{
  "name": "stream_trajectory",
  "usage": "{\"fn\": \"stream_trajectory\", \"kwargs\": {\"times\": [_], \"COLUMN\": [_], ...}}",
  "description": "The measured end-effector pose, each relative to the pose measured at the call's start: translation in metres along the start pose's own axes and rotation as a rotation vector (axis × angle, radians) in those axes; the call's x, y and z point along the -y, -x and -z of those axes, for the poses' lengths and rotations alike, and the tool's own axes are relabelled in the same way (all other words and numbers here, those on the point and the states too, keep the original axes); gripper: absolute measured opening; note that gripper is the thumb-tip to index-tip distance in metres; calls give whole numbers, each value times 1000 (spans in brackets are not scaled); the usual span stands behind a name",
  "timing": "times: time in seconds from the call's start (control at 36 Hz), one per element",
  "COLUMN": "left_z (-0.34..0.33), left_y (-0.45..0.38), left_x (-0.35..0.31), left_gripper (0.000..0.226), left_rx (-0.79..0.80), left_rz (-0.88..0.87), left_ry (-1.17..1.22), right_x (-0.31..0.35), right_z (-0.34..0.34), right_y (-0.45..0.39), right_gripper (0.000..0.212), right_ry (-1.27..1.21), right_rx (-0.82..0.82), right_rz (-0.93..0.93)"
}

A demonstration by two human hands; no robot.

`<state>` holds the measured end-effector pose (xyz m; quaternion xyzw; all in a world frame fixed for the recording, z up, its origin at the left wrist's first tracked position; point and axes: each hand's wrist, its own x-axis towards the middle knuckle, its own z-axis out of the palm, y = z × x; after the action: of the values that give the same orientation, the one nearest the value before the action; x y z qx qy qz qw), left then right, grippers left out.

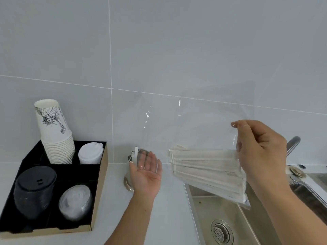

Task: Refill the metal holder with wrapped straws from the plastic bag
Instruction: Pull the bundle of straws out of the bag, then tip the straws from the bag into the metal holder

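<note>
My right hand [260, 152] pinches a clear plastic bag [191, 128] and holds it up in front of the tiled wall. A bundle of paper-wrapped straws [203, 165] lies inside the bag's lower part, pointing left. My left hand [146, 172] is open, palm up, fingers apart, just in front of the metal holder [128, 181]. The holder stands on the white counter by the wall, mostly hidden behind that hand, with one wrapped straw [135, 154] standing in it. The bag's lower corner hangs over the sink.
A black organiser tray [99, 188] on the left holds stacked paper cups [54, 131], white lids [91, 153], black lids [34, 190] and clear lids [76, 202]. A steel sink [221, 218] with a drain lies at lower right, a tap [292, 144] behind my right hand.
</note>
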<state>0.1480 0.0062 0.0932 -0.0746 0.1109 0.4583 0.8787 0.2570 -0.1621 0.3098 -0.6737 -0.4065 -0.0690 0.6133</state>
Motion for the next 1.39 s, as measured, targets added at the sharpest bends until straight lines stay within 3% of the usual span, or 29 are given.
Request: {"fn": "stream_trajectory", "kwargs": {"times": [0.19,0.39,0.58,1.0,1.39], "left_z": [-9,-18,-28,-30,-30], "left_y": [15,19,13,0,-14], "left_x": [45,69,71,72,66], "left_gripper": [64,48,56,53,55], "left_rx": [-44,56,124,93,68], "left_rz": [100,159,104,58,51], "left_ry": [-113,-132,-160,-104,-23], "right_x": [-1,-7,-9,-15,-15], "right_z": [-15,-28,-37,-52,-79], "right_y": [-7,-13,-19,-34,-59], "right_gripper": [23,25,27,23,23], "right_ry": [0,18,62,120,233], "right_rx": [47,113,178,225,260], "right_rz": [12,20,75,87,216]}}
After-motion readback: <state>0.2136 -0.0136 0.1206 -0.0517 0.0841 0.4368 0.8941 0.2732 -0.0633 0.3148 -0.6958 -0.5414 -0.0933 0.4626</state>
